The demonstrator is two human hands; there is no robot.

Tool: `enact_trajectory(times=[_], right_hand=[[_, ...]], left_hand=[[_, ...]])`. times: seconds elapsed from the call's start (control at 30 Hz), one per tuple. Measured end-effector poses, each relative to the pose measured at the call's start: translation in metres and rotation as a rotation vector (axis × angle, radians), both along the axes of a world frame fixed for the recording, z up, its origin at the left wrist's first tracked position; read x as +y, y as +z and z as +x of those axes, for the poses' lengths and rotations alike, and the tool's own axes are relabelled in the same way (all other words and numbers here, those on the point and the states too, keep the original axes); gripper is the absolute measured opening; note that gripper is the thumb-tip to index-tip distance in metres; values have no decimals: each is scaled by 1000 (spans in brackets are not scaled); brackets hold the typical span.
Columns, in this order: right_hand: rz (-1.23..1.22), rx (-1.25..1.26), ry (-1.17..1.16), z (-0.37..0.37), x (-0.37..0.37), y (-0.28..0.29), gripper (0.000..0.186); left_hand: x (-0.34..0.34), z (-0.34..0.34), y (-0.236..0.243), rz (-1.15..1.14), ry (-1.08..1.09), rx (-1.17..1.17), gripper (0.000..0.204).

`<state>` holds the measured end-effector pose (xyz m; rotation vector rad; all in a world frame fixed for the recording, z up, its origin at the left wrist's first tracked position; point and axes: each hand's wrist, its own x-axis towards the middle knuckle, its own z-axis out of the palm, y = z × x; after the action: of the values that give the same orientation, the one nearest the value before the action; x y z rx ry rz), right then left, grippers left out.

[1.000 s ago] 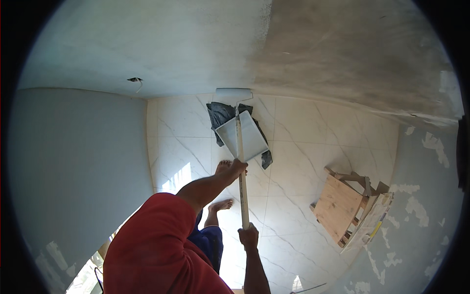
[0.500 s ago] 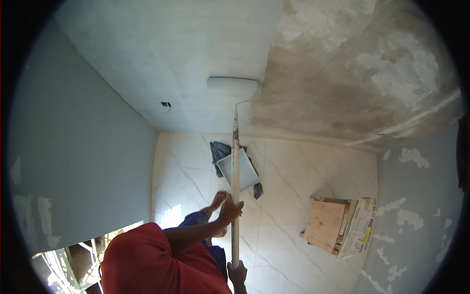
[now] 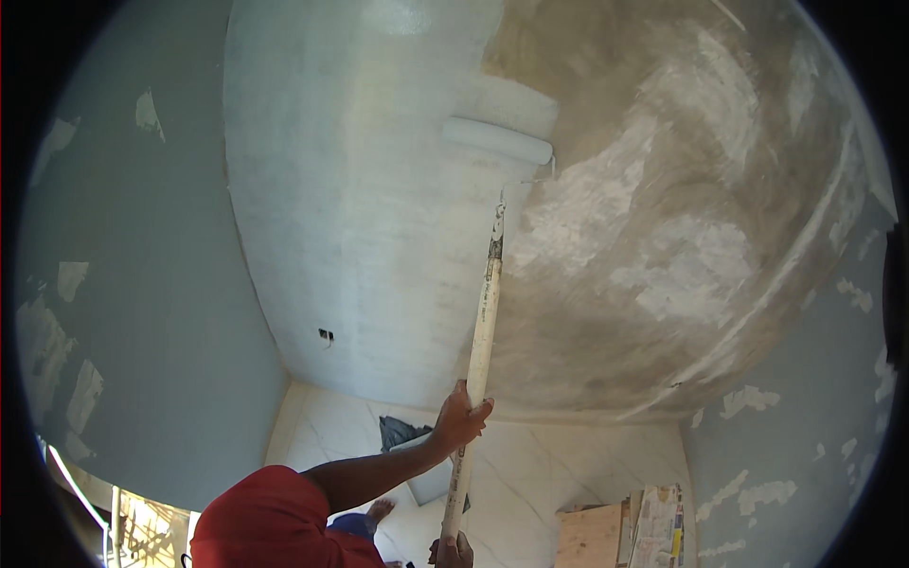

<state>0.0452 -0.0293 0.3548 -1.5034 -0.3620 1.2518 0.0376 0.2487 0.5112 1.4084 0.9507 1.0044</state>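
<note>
A paint roller [image 3: 497, 140] with a light grey-blue sleeve lies against the wall ahead, at the border between its painted left part and bare brown right part. It sits on a long white pole [image 3: 485, 322], paint-flecked near the tip. My left hand [image 3: 462, 418] wraps round the pole partway down. Lower, at the bottom edge of the picture, my right hand [image 3: 452, 551] grips the same pole near its end. On the floor behind the pole, a grey paint tray [image 3: 431, 483] rests on dark plastic sheeting [image 3: 402, 432], partly covered by my left arm.
Wooden boards [image 3: 589, 538] and a printed paper-covered stack [image 3: 657, 525] stand on the marbled tile floor by the right wall. A small wall box with a dangling wire [image 3: 327, 335] sits low on the painted part. Side walls carry white filler patches [image 3: 757, 401].
The roller has gone up the wall and slightly right, leaving fresh paint on the brown area. Both hands stay on the pole; the view has tilted up, showing more wall.
</note>
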Motion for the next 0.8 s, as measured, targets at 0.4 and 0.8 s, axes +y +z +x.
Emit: enact_trajectory(times=[0.4,0.8], right_hand=[[420,-320,78,45,223,82,54],[691,-496,6,72,412,405,65]], left_hand=[[160,25,155,362,6,-60,38],[302,66,508,792,119,-175,37]])
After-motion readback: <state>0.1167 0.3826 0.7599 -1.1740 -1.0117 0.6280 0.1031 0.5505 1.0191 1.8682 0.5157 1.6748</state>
